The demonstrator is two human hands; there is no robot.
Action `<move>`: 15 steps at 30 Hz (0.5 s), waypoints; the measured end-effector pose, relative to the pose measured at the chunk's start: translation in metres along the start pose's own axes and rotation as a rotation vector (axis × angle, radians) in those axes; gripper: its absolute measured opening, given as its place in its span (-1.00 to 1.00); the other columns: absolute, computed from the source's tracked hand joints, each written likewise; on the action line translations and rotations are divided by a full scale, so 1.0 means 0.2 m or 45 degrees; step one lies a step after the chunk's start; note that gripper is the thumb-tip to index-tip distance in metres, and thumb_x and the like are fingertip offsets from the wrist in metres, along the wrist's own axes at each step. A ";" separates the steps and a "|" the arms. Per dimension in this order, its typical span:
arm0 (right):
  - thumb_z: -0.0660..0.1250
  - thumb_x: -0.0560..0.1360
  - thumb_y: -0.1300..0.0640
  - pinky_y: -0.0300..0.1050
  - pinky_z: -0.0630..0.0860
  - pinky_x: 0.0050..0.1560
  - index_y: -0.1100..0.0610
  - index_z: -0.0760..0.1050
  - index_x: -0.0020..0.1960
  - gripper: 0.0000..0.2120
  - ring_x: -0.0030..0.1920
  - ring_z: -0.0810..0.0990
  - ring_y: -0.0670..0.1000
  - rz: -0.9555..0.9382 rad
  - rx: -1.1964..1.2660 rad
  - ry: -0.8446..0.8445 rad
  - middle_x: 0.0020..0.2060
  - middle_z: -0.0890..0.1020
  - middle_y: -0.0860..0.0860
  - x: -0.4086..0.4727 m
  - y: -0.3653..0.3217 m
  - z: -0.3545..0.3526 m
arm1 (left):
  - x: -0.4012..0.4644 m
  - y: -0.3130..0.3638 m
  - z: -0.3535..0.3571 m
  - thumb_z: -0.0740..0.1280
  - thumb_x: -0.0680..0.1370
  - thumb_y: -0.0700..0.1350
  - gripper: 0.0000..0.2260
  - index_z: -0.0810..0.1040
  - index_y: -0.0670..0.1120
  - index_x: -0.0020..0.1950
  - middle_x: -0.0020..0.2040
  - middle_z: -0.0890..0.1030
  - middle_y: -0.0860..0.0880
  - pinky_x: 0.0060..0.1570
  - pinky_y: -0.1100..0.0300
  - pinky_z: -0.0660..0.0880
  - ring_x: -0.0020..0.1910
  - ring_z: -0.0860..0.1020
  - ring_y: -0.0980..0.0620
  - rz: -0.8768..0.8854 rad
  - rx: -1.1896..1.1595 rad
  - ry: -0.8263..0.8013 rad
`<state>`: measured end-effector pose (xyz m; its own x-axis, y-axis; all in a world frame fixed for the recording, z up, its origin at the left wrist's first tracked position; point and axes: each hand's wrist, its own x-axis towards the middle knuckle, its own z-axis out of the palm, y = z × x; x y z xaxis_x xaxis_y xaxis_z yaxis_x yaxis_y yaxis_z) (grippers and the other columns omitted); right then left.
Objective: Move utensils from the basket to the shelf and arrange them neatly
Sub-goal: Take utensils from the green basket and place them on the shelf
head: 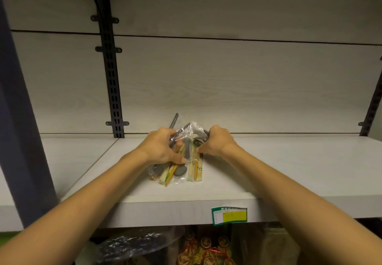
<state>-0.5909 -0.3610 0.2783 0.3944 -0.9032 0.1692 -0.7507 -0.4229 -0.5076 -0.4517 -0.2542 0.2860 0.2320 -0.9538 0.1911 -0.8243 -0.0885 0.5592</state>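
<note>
A bunch of utensil packs in clear plastic [179,171] lies on the white shelf [279,171], near its middle. The packs hold cream and orange handled utensils and dark spoons; a dark handle [174,120] sticks up at the back. My left hand [163,147] grips the left side of the bunch, thumb across the front. My right hand [215,142] grips the right side, fingers curled round the wrapped packs and a dark utensil. The basket is out of sight.
A grey back panel with black slotted uprights [110,74] closes the shelf behind. A green and yellow price label [229,215] sits on the shelf's front edge. Below the shelf lie plastic-wrapped goods [132,246] and gold and red items [206,248]. A dark post [18,120] stands at left.
</note>
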 end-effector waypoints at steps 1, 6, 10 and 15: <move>0.48 0.39 0.09 -0.10 0.40 -0.22 0.11 0.34 -0.23 -0.70 -0.14 0.51 0.11 -0.001 -0.023 0.004 -0.20 0.48 0.04 0.00 0.00 0.00 | -0.01 0.00 -0.01 0.61 0.29 -0.07 -0.65 0.52 -0.05 -0.06 -0.16 0.57 0.06 -0.31 0.26 0.37 -0.21 0.50 0.13 -0.009 0.005 -0.012; 0.47 0.36 0.20 -0.09 0.48 -0.20 0.13 0.38 -0.22 -0.76 -0.17 0.51 0.09 -0.003 -0.056 -0.020 -0.23 0.49 0.05 -0.01 -0.02 -0.02 | -0.02 -0.01 -0.05 0.53 0.31 -0.27 -0.67 0.52 -0.06 -0.02 -0.17 0.55 0.02 -0.32 0.25 0.40 -0.19 0.53 0.04 -0.069 -0.061 -0.034; 0.52 0.33 0.14 -0.10 0.46 -0.23 0.13 0.39 -0.21 -0.71 -0.19 0.51 0.07 0.038 -0.084 -0.076 -0.27 0.47 0.03 -0.01 0.01 -0.04 | -0.04 -0.05 -0.06 0.45 0.36 -0.38 -0.71 0.53 -0.08 -0.03 -0.20 0.55 -0.01 -0.35 0.26 0.50 -0.26 0.55 0.06 -0.097 -0.196 0.076; 0.46 0.42 0.05 -0.14 0.41 -0.32 0.12 0.41 -0.18 -0.75 -0.27 0.49 0.01 0.044 -0.028 -0.058 -0.28 0.51 0.02 -0.01 0.04 0.00 | -0.07 -0.10 -0.13 0.47 0.36 -0.40 -0.67 0.51 -0.12 0.03 -0.17 0.54 -0.09 -0.40 0.21 0.52 -0.32 0.54 0.00 -0.181 -0.415 0.223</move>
<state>-0.5979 -0.3629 0.2745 0.3912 -0.9134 0.1127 -0.7758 -0.3932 -0.4935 -0.4258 -0.2327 0.2930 0.4401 -0.8725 0.2123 -0.5767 -0.0935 0.8116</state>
